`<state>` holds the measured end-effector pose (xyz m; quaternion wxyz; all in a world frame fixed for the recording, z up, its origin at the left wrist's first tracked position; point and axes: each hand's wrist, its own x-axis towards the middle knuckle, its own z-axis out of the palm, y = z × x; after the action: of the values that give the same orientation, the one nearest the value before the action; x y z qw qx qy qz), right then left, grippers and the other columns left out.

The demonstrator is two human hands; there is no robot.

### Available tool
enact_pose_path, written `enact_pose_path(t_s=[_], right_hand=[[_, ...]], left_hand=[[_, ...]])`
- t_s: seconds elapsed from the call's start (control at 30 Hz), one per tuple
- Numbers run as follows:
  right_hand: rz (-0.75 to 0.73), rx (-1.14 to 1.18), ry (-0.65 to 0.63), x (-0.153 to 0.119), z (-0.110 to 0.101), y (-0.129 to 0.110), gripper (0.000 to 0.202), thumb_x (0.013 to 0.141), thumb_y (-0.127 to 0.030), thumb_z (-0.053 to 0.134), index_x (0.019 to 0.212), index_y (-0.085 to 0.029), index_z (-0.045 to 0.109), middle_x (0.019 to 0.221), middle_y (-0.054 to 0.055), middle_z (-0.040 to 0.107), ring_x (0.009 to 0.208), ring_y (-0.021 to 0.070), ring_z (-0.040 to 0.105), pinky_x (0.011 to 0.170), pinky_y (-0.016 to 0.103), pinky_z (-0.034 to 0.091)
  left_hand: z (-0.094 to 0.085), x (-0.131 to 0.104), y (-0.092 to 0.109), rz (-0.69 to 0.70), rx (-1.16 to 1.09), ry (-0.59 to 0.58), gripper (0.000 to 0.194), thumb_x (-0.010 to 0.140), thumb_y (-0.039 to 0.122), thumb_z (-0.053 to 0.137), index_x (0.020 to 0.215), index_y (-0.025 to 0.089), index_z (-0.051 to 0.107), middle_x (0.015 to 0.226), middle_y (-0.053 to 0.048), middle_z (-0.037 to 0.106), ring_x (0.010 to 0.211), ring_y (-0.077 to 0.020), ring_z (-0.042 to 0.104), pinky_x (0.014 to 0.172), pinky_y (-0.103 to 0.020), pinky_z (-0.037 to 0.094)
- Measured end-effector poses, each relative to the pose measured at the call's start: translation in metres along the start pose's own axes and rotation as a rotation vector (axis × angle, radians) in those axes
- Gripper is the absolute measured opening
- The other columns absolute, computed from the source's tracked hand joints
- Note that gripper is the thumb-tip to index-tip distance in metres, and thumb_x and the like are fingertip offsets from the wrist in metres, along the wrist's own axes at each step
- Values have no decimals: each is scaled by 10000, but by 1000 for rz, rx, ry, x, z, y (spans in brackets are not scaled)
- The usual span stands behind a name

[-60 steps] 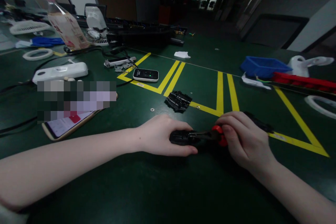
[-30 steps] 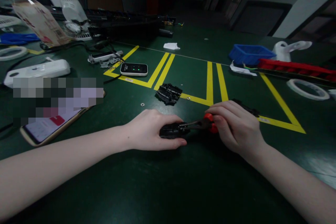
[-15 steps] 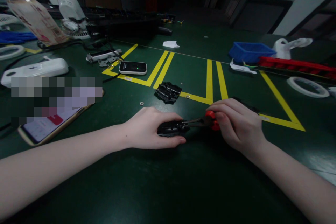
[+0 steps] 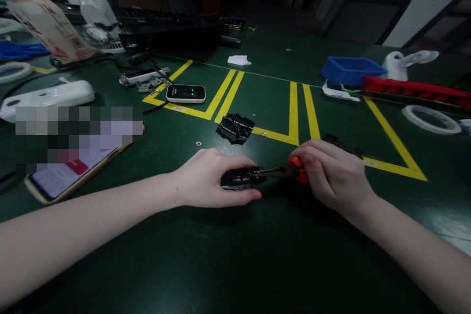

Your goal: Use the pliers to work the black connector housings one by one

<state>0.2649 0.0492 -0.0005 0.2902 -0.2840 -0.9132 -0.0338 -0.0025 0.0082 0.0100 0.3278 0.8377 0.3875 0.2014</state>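
Between the thumb and fingers of my left hand (image 4: 211, 179) is a black plastic part (image 4: 241, 179), held low over the green table. My right hand (image 4: 333, 171) is closed round the red handles of long-nosed pliers (image 4: 281, 170). The pliers' jaws point left and meet the right end of the black part; what they grip there is too small to make out. Just beyond my left hand lies another black plastic part (image 4: 235, 128). A further black piece (image 4: 342, 146) shows partly behind my right hand. A small metal ring (image 4: 198, 143) lies left of the middle part.
A phone (image 4: 84, 162) and a white device (image 4: 47, 98) lie at the left. A small black box with green lights (image 4: 186, 93) sits by the yellow tape lines. At the right are a blue bin (image 4: 351, 71), a red strip (image 4: 415, 91) and a tape roll (image 4: 431, 120).
The pliers' jaws look closer together at the black part's end. Both hands stay in nearly the same place, and the view has shifted very slightly.
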Motion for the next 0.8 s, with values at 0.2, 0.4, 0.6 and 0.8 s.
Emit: enact_pose_path(t_s=[0.2, 0.4, 0.6, 0.8], right_hand=[[12, 3, 2, -1, 2, -1, 222, 991, -177, 389, 879, -175, 580, 808, 55, 612, 705, 136, 559, 609, 288, 448], [13, -31, 23, -1, 4, 1, 216, 991, -196, 396, 878, -175, 578, 816, 64, 618, 722, 154, 567, 631, 315, 449], [23, -36, 15, -2, 3, 2, 228, 994, -218, 396, 878, -175, 588, 818, 66, 626, 736, 161, 571, 643, 324, 443], [82, 24, -15, -1, 4, 3, 286, 1010, -253, 372, 850, -175, 595, 785, 61, 626, 715, 156, 563, 630, 312, 432]], left_hand=[[2, 0, -3, 16, -4, 14, 369, 892, 436, 684, 1157, 179, 683, 862, 5, 721, 645, -97, 622, 559, -198, 433], [-2, 2, 3, -69, -28, -2, 320, 889, 407, 693, 1092, 161, 717, 782, 17, 695, 611, -92, 587, 530, -202, 390], [-3, 3, 2, -94, -93, -57, 321, 900, 412, 679, 1086, 155, 726, 809, 16, 709, 639, -96, 610, 545, -205, 421], [2, 4, -3, -70, -33, -16, 389, 886, 458, 686, 1157, 179, 689, 850, 21, 718, 648, -103, 620, 537, -211, 416]])
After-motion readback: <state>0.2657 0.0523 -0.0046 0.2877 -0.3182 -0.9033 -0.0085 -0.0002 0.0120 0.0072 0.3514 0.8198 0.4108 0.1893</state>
